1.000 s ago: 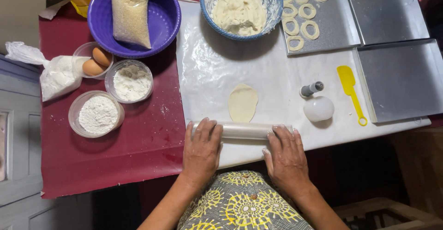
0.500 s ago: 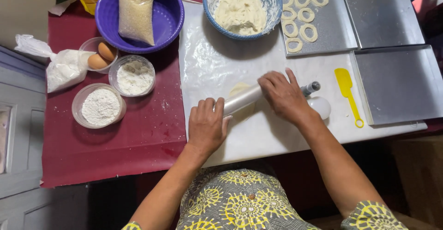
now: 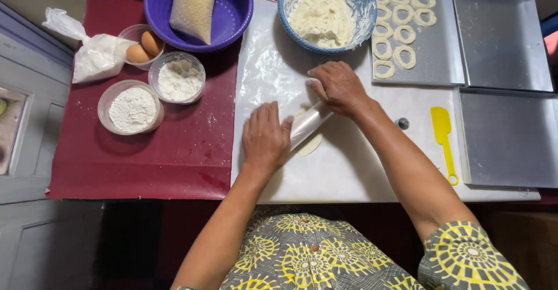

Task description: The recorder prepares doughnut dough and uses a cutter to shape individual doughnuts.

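The white work sheet covers the right part of the table, floured and bare near me; the dark red cloth lies to its left. Far right, a metal tray carries dough rings; two more trays sit right of it. The blue bowl of dough stands at the far edge of the sheet, the purple bowl with a bag of grain to its left. My rolling pin lies diagonally on the sheet's middle, over the flattened dough piece, which peeks out on the near side. My left hand rests palm down on the near-left end, fingers flat and spread, not clenched. My right hand lies over the far-right end, fingers loosely curled on it. Judgement: press evenly through both palms so thickness stays uniform; keep the pin square to the stroke, since this slant could thin one edge. Dust from the flour bowl if sticking begins. The yellow spatula lies right, well apart.
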